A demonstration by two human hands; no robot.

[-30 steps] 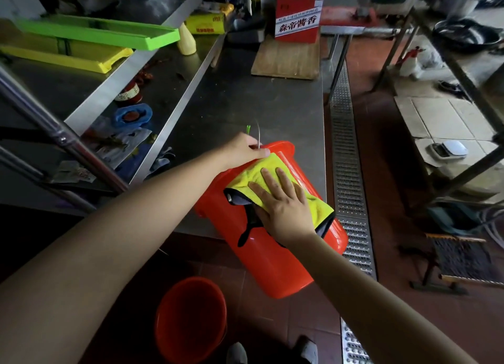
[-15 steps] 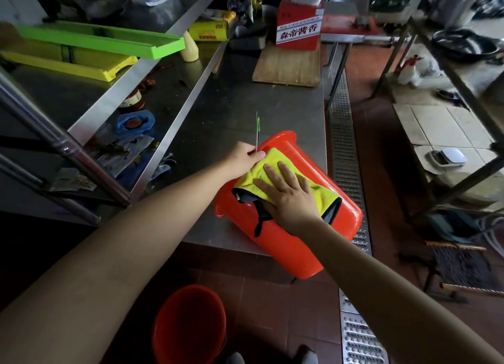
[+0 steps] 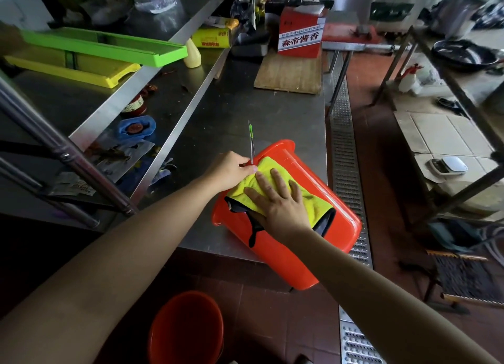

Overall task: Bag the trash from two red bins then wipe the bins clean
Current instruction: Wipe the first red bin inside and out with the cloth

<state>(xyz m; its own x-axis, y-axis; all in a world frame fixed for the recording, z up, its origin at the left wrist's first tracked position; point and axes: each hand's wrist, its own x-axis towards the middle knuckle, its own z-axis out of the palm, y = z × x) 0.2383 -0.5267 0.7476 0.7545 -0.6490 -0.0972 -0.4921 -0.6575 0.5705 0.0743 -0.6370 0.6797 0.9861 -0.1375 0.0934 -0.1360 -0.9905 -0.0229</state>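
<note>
A red bin [image 3: 321, 197] lies on its side across the front edge of the steel table [image 3: 245, 113], its base hanging out over the floor. A yellow cloth [image 3: 313, 200] with black trim is spread on the bin's upper side. My right hand [image 3: 278, 200] presses flat on the cloth with straight fingers. My left hand [image 3: 231, 168] grips the bin's rim beside the cloth, at the thin metal handle that sticks up. A second red bin [image 3: 185, 328] stands upright on the floor below, between my arms.
A wooden board [image 3: 289, 73] and a red carton [image 3: 300, 35] sit at the table's far end. Green and yellow trays [image 3: 103, 47] lie on the left shelf. A metal floor drain grate [image 3: 346, 156] runs along the table's right side. A rack stands at the right.
The bin has come up and settled onto the table edge. My right hand has slid the cloth along the bin's side while my left hand keeps hold of the rim.
</note>
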